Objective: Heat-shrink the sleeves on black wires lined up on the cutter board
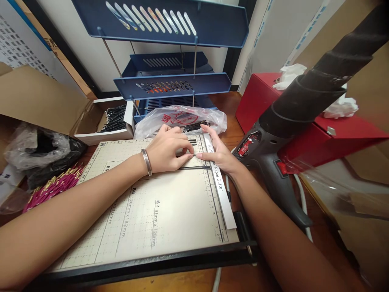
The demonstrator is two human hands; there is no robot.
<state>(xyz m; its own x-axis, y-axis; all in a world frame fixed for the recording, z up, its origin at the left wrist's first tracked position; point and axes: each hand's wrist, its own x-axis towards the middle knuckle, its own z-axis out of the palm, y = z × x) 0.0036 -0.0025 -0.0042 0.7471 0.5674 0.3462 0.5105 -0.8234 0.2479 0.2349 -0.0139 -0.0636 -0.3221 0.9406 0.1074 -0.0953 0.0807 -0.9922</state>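
Note:
A cream paper cutter [176, 211] with printed size lines lies before me. My left hand [168, 150], with a silver bangle at the wrist, is over its upper part, thumb and forefinger pinched on a thin black piece [195, 155]. My right hand [219, 152] rests at the cutter's right edge by the white guard strip [221, 186]; its thumb points at the same piece, and its fingers are spread apart. Just below the hands a thin black strip [199, 167] lies across the board. Short black pieces [192, 142] lie beyond the left fingers.
A plastic bag [146, 127] of dark cords lies behind the cutter. Farther left is a box of black cords [114, 118], with magenta cords [57, 186] nearer. A blue rack [170, 83] stands behind. At right are a black heat gun [273, 158] and a red box [258, 95].

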